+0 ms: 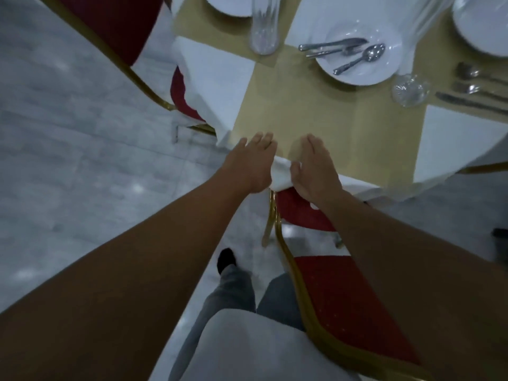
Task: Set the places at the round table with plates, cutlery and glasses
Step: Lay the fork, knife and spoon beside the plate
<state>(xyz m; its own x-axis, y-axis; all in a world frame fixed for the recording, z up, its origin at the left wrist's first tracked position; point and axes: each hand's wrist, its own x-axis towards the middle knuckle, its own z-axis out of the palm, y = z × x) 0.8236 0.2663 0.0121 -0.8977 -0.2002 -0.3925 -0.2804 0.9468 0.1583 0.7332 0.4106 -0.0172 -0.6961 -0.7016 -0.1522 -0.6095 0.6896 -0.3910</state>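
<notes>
as both hands [286,163] flatten cloth, plate [360,55] well beyond

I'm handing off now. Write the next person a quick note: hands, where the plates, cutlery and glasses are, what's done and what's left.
Left hand and right hand: both flat on the table edge, fingers open, a fold of white cloth bunched between them; neither holds tableware.
Plate with knife, fork and spoon on it: ahead, right of centre.
Tall glass: left of that plate. Second glass: at its right.
Loose cutlery: far right.
More plates along the top edge.
Left: the spot in front of the hands has no plate, cutlery or glass.
</notes>
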